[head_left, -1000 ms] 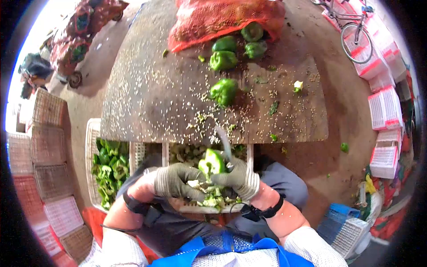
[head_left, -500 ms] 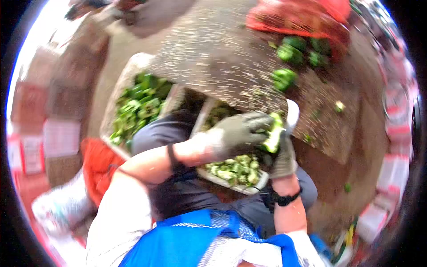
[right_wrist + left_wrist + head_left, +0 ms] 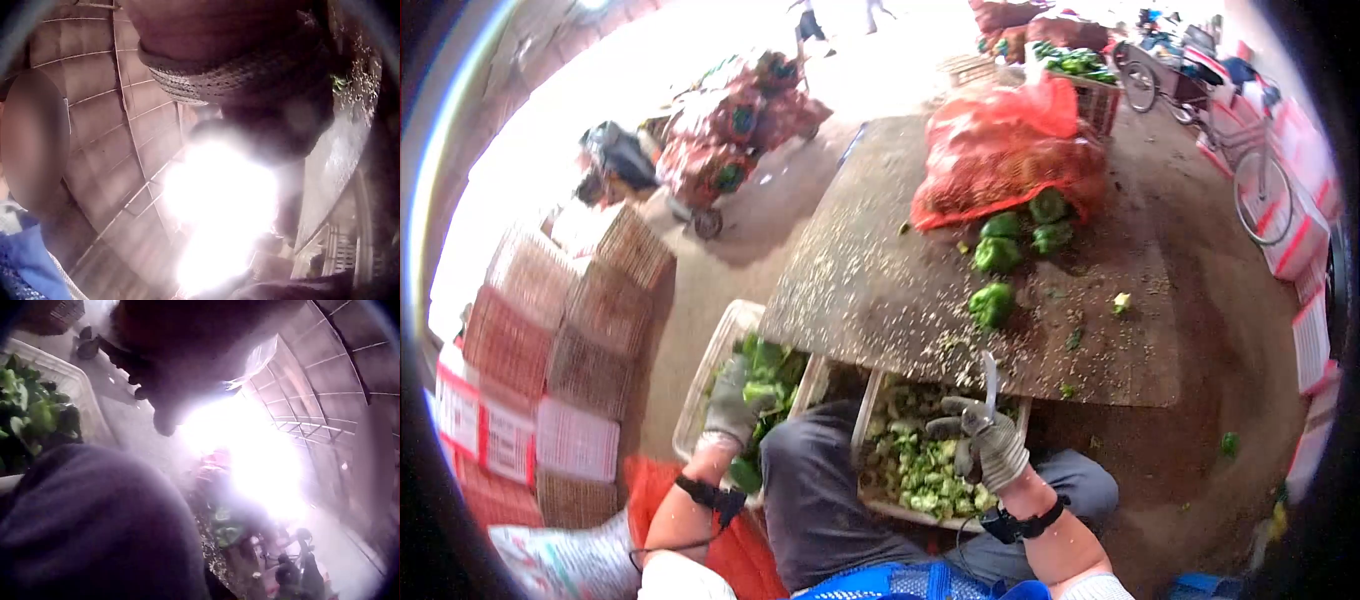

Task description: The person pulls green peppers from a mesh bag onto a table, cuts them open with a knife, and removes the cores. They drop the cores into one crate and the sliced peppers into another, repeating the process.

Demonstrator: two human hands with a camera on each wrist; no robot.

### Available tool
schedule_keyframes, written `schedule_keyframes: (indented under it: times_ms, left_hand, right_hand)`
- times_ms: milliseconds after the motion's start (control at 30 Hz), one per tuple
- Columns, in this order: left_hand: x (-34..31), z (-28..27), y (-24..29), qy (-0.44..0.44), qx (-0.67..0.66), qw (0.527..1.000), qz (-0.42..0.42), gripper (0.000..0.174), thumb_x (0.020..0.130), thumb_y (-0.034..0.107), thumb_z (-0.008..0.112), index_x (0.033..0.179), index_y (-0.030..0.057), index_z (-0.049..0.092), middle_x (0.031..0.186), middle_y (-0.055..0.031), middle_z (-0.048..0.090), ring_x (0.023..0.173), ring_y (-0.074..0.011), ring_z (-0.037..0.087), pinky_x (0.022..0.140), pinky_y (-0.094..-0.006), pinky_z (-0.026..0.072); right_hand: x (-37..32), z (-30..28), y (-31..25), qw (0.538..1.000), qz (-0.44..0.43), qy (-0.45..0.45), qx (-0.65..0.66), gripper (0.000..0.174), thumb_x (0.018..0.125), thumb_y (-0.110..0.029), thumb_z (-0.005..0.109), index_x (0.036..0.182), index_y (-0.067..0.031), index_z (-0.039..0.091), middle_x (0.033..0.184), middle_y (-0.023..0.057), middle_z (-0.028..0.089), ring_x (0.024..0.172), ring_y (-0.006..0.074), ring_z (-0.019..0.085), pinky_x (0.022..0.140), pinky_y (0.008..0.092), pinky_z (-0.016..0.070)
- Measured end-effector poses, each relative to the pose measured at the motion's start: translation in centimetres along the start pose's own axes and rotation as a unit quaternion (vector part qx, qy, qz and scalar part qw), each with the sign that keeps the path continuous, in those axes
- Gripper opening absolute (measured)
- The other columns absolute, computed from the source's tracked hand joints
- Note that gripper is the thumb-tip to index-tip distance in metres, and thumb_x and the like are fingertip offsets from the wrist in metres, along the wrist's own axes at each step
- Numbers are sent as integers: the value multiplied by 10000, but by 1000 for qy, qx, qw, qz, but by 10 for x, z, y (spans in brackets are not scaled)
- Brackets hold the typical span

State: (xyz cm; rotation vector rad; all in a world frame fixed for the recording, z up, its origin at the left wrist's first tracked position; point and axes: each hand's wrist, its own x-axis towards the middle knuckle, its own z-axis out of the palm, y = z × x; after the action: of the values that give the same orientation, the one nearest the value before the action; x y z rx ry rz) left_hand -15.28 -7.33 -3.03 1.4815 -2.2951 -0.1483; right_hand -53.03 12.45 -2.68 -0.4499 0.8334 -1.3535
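My gloved left hand [image 3: 735, 405] is low over the left crate [image 3: 690, 420], among halved green peppers [image 3: 770, 368]; its fingers look loose, with no pepper gripped in them. In the left wrist view that hand [image 3: 181, 356] is a dark shape against glare, beside the peppers [image 3: 37, 412] in the crate. My gloved right hand [image 3: 990, 445] grips a knife [image 3: 991, 378], blade pointing up toward the board. Below it stands a second crate [image 3: 865, 425] of pale green pepper cores and trimmings [image 3: 935, 470].
A seed-strewn wooden board [image 3: 870, 290] lies ahead, with a whole green pepper [image 3: 992, 305] near its front edge. Behind are more peppers [image 3: 998, 255] at the mouth of a red mesh sack [image 3: 1000, 150]. Stacked crates [image 3: 600, 340] stand left; a bicycle [image 3: 1262, 190] is at the right.
Both hands were together on a cut green pepper with the knife. Now the left hand has moved away left to the pepper crate, while the right keeps the knife over the trimmings crate.
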Motion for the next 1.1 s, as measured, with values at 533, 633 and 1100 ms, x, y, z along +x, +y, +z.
schedule_keyframes:
  times_ms: [533,633,1100]
  left_hand:
    - [291,272,277,-201,-333,875,286,360,958,83,556,1317,60,548,1305,-181,584,1190,-307,574,998,-367,452]
    - [349,319,300,-205,-263,862,381,318,953,130,552,1264,75,590,1278,-181,587,1140,-308,591,962,-362,466]
    - [508,331,384,-200,13,950,240,391,879,337,625,1190,101,640,1095,-151,674,979,-274,635,852,-376,487]
  right_hand:
    - [13,-36,-47,981,-10,194,-22,317,974,-224,613,1201,-4,629,881,23,701,546,15,468,469,188,378]
    - [26,-41,-59,976,67,206,-7,351,948,-262,649,1217,-37,636,848,24,683,638,27,531,547,205,434]
    - [74,-71,-95,985,46,155,61,383,961,-260,612,1216,24,575,961,82,723,467,61,514,415,217,406]
